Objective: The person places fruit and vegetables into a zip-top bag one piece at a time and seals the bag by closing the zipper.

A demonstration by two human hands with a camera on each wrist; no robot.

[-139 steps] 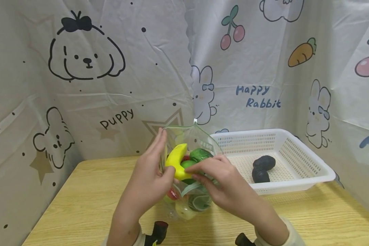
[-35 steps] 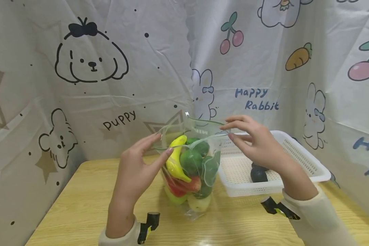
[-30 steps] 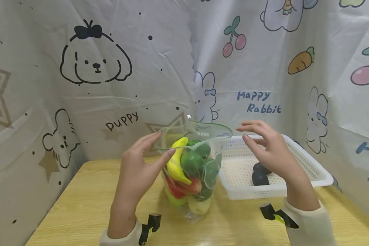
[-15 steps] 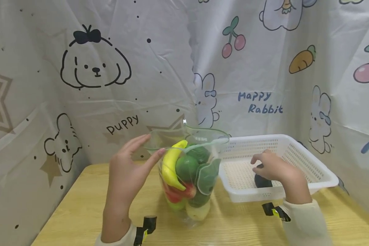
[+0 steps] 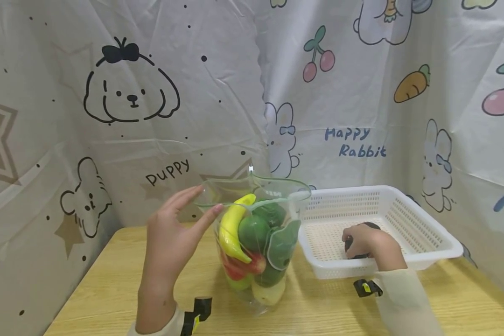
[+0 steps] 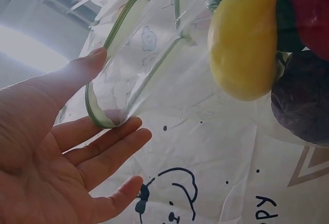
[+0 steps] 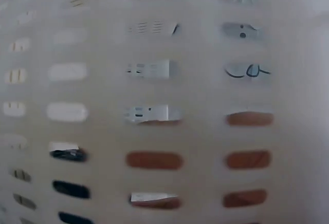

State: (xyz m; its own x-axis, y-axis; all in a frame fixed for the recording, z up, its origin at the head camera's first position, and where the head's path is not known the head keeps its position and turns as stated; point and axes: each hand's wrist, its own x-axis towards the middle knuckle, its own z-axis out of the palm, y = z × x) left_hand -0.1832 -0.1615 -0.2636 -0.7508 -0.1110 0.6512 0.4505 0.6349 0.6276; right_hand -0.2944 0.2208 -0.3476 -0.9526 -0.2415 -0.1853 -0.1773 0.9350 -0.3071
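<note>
A clear zip bag with a green-edged mouth stands upright, full of toy fruit and vegetables. Through its wall show a yellow banana, a round green fruit and a reddish fruit. My left hand holds the left corner of the bag's mouth, thumb on the near rim and index finger on the far side. Inside the white basket, my right hand curls its fingers round a black oval fruit, avocado-like and largely covered. A second black oval peeks out behind the knuckles.
The white perforated basket sits right of the bag on a wooden table. Its wall fills the right wrist view and hides most of that hand. A printed curtain encloses the back and sides.
Both hands were at the bag, where the banana went in. The right hand then left the rim and moved into the basket onto the black fruit. The left hand shifted the mouth slightly left.
</note>
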